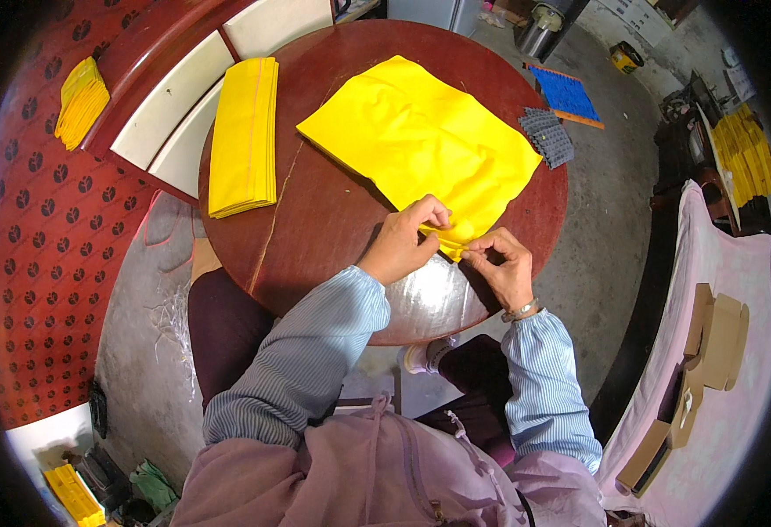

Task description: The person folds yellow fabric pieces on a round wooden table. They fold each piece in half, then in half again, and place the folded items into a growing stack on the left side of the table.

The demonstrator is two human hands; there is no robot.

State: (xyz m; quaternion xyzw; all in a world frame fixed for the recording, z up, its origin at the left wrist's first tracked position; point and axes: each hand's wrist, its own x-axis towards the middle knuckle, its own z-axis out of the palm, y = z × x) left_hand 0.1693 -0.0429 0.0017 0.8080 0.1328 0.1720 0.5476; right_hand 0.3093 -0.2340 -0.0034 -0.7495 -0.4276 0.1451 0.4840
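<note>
A bright yellow cloth piece (429, 132), perhaps a bag, lies spread and slightly creased on the round red-brown table (306, 211). Its near corner is gathered into small folds between my two hands. My left hand (406, 237) is closed on the cloth, with thumb and forefinger curled at the folded edge. A little to the right, my right hand (501, 265) pinches the tip of the same corner between thumb and fingers. What lies under the fingertips is hidden. A neat stack of folded yellow cloth (245, 136) rests on the table's left side.
Grey ribbed pieces (546, 138) sit at the table's right edge, beyond them a blue item with orange edges (567, 94). More yellow bundles are at the left (82, 103) and far right (744, 155). Opened cardboard boxes (719, 342) lie on a pink-covered surface (737, 439).
</note>
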